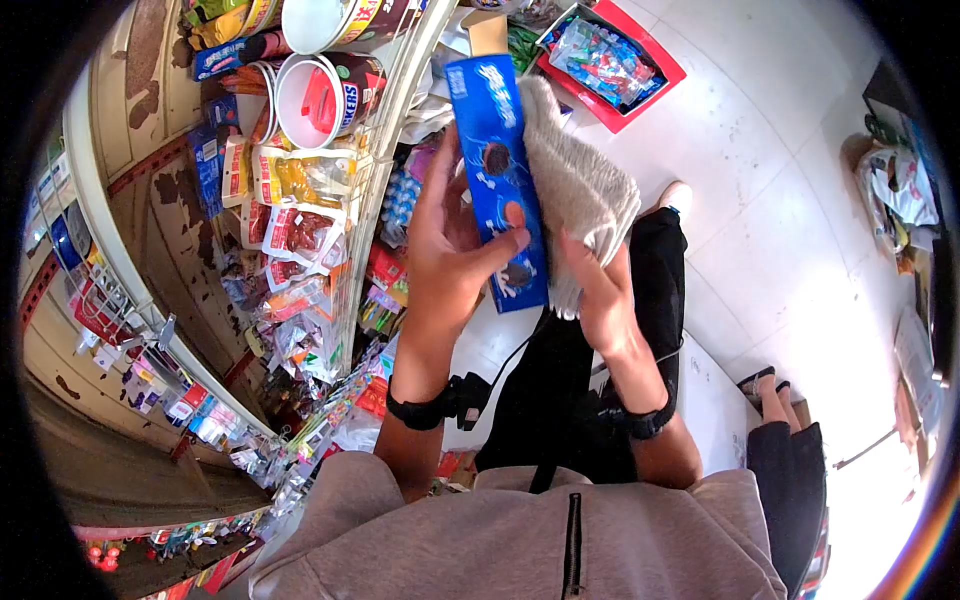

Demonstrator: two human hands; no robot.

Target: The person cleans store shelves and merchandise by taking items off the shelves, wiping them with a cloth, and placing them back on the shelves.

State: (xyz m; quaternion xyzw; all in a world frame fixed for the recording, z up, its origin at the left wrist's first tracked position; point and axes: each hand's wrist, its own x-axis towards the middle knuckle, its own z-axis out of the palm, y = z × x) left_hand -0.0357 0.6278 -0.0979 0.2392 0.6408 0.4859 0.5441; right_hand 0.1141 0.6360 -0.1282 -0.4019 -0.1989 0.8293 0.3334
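Observation:
My left hand [450, 240] is closed around a long blue cookie box [490, 150], its thumb lying across the printed front. The box is held nearly upright in view, with pictures of dark sandwich cookies on it. Against its right side, my right hand [597, 295] grips a folded beige cloth [580, 175] with a towel-like texture. The thumb presses on the lower part of the cloth, while the other fingers are mostly hidden behind it. Cloth and box are side by side and seem to touch.
Left of me, a shelf rack [385, 150] holds snack packets [305, 180] and paper buckets [310, 100]. A red box [665, 60] of small wrapped items stands on the tiled floor [750, 130]. Another person's legs [780, 450] show at lower right, and bags [895, 185] sit at far right.

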